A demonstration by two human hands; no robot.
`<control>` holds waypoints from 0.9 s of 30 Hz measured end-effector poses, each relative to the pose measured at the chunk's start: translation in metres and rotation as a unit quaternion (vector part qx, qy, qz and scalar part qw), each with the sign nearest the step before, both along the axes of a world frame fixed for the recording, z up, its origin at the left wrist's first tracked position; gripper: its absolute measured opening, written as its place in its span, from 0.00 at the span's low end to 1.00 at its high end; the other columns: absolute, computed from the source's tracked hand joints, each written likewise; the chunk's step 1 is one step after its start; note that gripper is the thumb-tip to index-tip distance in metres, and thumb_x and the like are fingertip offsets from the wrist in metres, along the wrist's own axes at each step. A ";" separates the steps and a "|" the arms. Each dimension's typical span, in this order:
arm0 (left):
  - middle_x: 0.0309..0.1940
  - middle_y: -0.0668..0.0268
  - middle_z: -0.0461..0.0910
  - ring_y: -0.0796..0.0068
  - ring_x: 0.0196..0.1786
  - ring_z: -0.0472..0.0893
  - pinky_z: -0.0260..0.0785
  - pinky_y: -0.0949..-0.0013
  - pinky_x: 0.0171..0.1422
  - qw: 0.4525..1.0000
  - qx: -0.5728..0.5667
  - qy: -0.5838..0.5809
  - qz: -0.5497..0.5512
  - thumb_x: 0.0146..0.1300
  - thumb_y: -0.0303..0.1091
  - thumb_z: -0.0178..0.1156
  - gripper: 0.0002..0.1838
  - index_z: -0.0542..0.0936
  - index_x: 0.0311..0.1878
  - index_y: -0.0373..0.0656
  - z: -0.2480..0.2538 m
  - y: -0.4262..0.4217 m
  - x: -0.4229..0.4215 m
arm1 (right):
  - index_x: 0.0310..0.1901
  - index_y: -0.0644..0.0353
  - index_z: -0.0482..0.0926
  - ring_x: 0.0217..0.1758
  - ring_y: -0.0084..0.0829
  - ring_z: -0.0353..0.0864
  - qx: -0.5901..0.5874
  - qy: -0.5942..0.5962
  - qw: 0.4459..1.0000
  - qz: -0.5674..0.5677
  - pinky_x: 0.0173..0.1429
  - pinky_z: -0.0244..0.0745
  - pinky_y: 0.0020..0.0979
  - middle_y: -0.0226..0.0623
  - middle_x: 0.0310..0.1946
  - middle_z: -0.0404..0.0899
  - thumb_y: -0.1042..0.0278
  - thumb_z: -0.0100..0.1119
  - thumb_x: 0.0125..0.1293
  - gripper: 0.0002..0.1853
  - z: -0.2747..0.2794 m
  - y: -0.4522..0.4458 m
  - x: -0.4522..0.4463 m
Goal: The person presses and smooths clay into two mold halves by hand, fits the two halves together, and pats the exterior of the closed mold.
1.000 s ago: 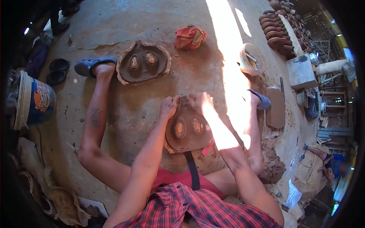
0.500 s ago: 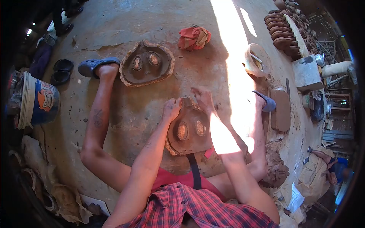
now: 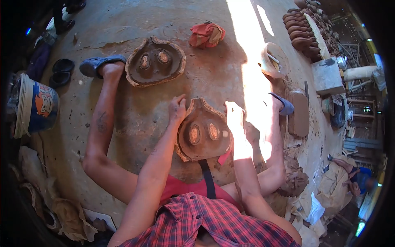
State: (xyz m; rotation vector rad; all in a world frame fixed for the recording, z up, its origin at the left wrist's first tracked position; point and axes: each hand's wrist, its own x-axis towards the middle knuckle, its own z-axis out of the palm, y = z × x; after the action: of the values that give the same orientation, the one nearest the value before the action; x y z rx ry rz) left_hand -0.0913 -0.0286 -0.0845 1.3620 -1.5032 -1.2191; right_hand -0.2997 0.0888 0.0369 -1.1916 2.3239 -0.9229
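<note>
A pear-shaped mould (image 3: 201,149) with a rough rim, brown clay lining and two pale oval lumps inside lies on the floor between my legs. Just left of its narrow top is my left hand (image 3: 177,110), its fingers partly stretched and no object visible in them. On the opposite side, my right hand (image 3: 235,114) is in bright sunlight beside the rim. Its fingers are curled, and whether they hold something is hidden. A second similar mould (image 3: 155,77) rests farther forward, by my left foot.
A crumpled red cloth (image 3: 207,35) lies ahead, with a pale bowl (image 3: 269,70) holding sticks to its right. Beside my right foot is a brown clay slab (image 3: 299,115). A bucket (image 3: 37,107) stands left. Rows of clay pieces (image 3: 302,35) and a seated person (image 3: 358,181) are at right.
Both hands have moved apart from the mould's narrow top, the left one leftward, the right one rightward and slightly toward me. The whole view has shifted a little.
</note>
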 end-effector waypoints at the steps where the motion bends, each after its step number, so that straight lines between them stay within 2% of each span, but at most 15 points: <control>1: 0.45 0.49 0.85 0.51 0.52 0.84 0.74 0.56 0.58 1.000 0.001 0.002 -0.007 0.74 0.38 0.58 0.15 0.88 0.53 0.39 0.001 0.001 0.004 | 0.49 0.63 0.88 0.30 0.27 0.83 -0.012 -0.034 0.999 -0.031 0.40 0.78 0.32 0.38 0.30 0.85 0.64 0.60 0.76 0.12 -0.005 0.014 -0.004; 5: 0.46 0.55 0.86 0.62 0.49 0.85 0.75 0.61 0.57 0.997 0.064 0.012 0.039 0.73 0.33 0.58 0.16 0.87 0.58 0.40 -0.007 0.013 0.034 | 0.47 0.63 0.87 0.32 0.25 0.82 -0.040 0.005 0.997 -0.071 0.41 0.77 0.31 0.37 0.33 0.85 0.65 0.62 0.75 0.11 -0.006 0.073 -0.018; 8: 0.49 0.55 0.88 0.63 0.48 0.86 0.75 0.63 0.56 0.996 0.075 -0.003 0.052 0.75 0.34 0.57 0.17 0.86 0.59 0.38 0.013 0.050 0.076 | 0.50 0.62 0.87 0.36 0.28 0.85 0.027 0.099 0.992 -0.074 0.45 0.78 0.31 0.39 0.35 0.87 0.63 0.63 0.75 0.12 -0.021 0.113 -0.031; 12: 0.49 0.56 0.87 0.64 0.50 0.85 0.75 0.63 0.58 0.984 0.163 -0.011 0.071 0.76 0.35 0.56 0.18 0.86 0.60 0.37 0.011 0.101 0.107 | 0.53 0.60 0.87 0.42 0.33 0.87 0.032 0.077 0.985 -0.154 0.50 0.80 0.35 0.40 0.41 0.89 0.60 0.63 0.75 0.14 -0.026 0.117 -0.015; 14: 0.49 0.57 0.86 0.65 0.50 0.84 0.75 0.63 0.57 0.990 0.104 -0.056 0.077 0.77 0.36 0.56 0.18 0.85 0.60 0.36 0.014 0.122 0.103 | 0.54 0.58 0.88 0.49 0.38 0.86 0.071 0.134 0.973 -0.174 0.60 0.78 0.39 0.39 0.49 0.89 0.57 0.64 0.74 0.16 -0.022 0.105 -0.002; 15: 0.48 0.58 0.86 0.67 0.49 0.84 0.76 0.64 0.56 0.991 0.048 -0.098 0.084 0.77 0.37 0.56 0.19 0.85 0.60 0.35 0.014 0.130 0.103 | 0.57 0.55 0.88 0.53 0.38 0.85 0.090 0.090 0.977 -0.174 0.68 0.72 0.41 0.38 0.52 0.88 0.57 0.63 0.75 0.16 -0.013 0.098 0.005; 16: 0.48 0.58 0.86 0.67 0.49 0.84 0.76 0.64 0.56 0.991 0.046 -0.098 0.082 0.77 0.37 0.56 0.19 0.85 0.60 0.35 0.009 0.132 0.103 | 0.57 0.55 0.88 0.53 0.38 0.85 0.090 0.089 0.976 -0.176 0.68 0.72 0.41 0.38 0.52 0.88 0.57 0.63 0.75 0.16 -0.020 0.096 0.003; 18: 0.48 0.58 0.87 0.70 0.45 0.85 0.77 0.64 0.54 0.989 0.000 -0.115 0.089 0.77 0.35 0.57 0.19 0.84 0.64 0.37 0.002 0.137 0.099 | 0.53 0.59 0.88 0.45 0.43 0.87 -0.054 0.141 0.984 -0.090 0.54 0.80 0.44 0.44 0.44 0.88 0.64 0.64 0.72 0.13 -0.038 0.095 -0.002; 19: 0.48 0.58 0.87 0.70 0.45 0.85 0.77 0.64 0.54 0.990 0.001 -0.114 0.087 0.77 0.35 0.57 0.19 0.84 0.64 0.37 0.012 0.136 0.097 | 0.52 0.59 0.88 0.43 0.42 0.87 -0.067 0.148 0.984 -0.078 0.52 0.81 0.42 0.43 0.43 0.88 0.68 0.64 0.71 0.12 -0.019 0.091 0.003; 20: 0.48 0.58 0.88 0.72 0.43 0.85 0.77 0.66 0.51 0.992 0.052 -0.022 0.110 0.77 0.33 0.58 0.20 0.81 0.68 0.39 0.022 0.134 0.097 | 0.52 0.59 0.88 0.43 0.42 0.87 -0.066 0.150 0.983 -0.082 0.52 0.81 0.42 0.43 0.43 0.88 0.68 0.64 0.71 0.12 0.003 0.089 0.006; 21: 0.48 0.58 0.89 0.74 0.41 0.86 0.77 0.68 0.49 0.984 0.103 0.067 0.130 0.76 0.32 0.59 0.23 0.78 0.72 0.41 0.039 0.129 0.098 | 0.51 0.58 0.89 0.42 0.40 0.86 -0.049 0.033 0.993 -0.105 0.50 0.81 0.40 0.41 0.42 0.88 0.69 0.65 0.70 0.11 0.030 0.085 0.014; 22: 0.48 0.58 0.89 0.74 0.41 0.86 0.77 0.68 0.49 0.985 0.103 0.065 0.124 0.76 0.32 0.59 0.23 0.78 0.72 0.41 0.057 0.124 0.098 | 0.50 0.58 0.89 0.41 0.37 0.86 -0.032 -0.086 0.988 -0.128 0.48 0.81 0.38 0.40 0.41 0.88 0.71 0.65 0.70 0.10 0.042 0.085 0.020; 23: 0.46 0.60 0.89 0.76 0.39 0.86 0.76 0.71 0.47 0.984 0.127 0.109 0.058 0.76 0.30 0.60 0.27 0.73 0.76 0.42 0.079 0.118 0.097 | 0.50 0.58 0.89 0.41 0.37 0.86 -0.033 -0.090 0.986 -0.133 0.48 0.81 0.38 0.40 0.41 0.88 0.71 0.65 0.70 0.10 0.037 0.088 0.024; 26: 0.42 0.63 0.90 0.80 0.35 0.84 0.74 0.75 0.43 0.970 0.162 0.158 -0.093 0.75 0.29 0.59 0.33 0.65 0.82 0.43 0.145 0.112 0.074 | 0.50 0.61 0.88 0.44 0.32 0.85 -0.205 -0.005 0.972 0.119 0.48 0.82 0.33 0.37 0.42 0.87 0.72 0.72 0.65 0.12 0.049 0.091 0.061; 27: 0.40 0.64 0.90 0.81 0.33 0.83 0.73 0.76 0.41 0.955 0.174 0.169 -0.174 0.75 0.29 0.59 0.35 0.61 0.83 0.42 0.160 0.112 0.069 | 0.50 0.63 0.88 0.47 0.36 0.86 -0.124 -0.120 0.983 0.061 0.51 0.84 0.37 0.41 0.45 0.88 0.70 0.76 0.60 0.17 0.066 0.090 0.086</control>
State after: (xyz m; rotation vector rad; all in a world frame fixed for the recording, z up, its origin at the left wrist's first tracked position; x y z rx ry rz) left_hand -0.0228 0.0831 0.0756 1.0480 -1.3576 -1.9071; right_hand -0.2132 0.1791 0.1032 -1.2257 1.9688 -1.2630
